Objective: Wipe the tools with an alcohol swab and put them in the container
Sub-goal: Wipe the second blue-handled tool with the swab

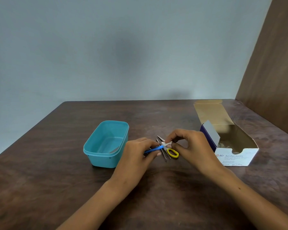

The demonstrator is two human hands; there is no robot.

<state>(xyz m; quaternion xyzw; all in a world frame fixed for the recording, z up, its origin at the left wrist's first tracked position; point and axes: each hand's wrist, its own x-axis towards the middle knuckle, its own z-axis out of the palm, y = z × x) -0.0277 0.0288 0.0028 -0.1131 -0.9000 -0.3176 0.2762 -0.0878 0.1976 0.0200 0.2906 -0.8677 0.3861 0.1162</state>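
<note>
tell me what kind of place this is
Probably a plain room at home or in a small office, not a clinic: a bare wall, a worn wooden table, and only a swab box and a plastic container on it.

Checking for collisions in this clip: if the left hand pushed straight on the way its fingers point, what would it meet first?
Probably the right hand, pinching the white swab just ahead of the left hand, though depth is unclear.
</note>
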